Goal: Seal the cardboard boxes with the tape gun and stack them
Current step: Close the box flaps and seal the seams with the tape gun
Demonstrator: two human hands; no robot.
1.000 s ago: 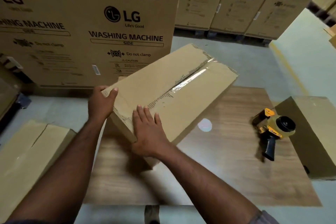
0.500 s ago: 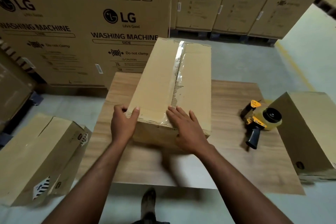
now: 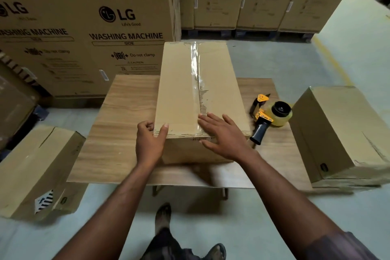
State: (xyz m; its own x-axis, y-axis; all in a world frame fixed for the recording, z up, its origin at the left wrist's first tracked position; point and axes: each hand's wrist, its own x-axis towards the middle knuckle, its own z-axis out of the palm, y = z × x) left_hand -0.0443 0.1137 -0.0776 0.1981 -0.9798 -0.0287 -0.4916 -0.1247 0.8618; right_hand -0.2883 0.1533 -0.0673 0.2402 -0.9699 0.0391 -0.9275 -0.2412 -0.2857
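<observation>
So the long cardboard box is sitting lengthwise in the middle of the wood-grain table, with a strip of clear tape running down the top seam from the far end to the near edge. The left hand grips the near-left corner, thumb on top and fingers curled round the side. The right hand lies flat with fingers spread, pressing on the near end of the tape and over the edge.

The tape gun, yellow with a black handle, lies on its side on the table just right of the box, not touching either hand. Another brown box sits by the table's right edge; honestly can't tell from here if it's on the table or the floor. A third one is down on the floor to the left. Big washing machine cartons are stacked behind.
</observation>
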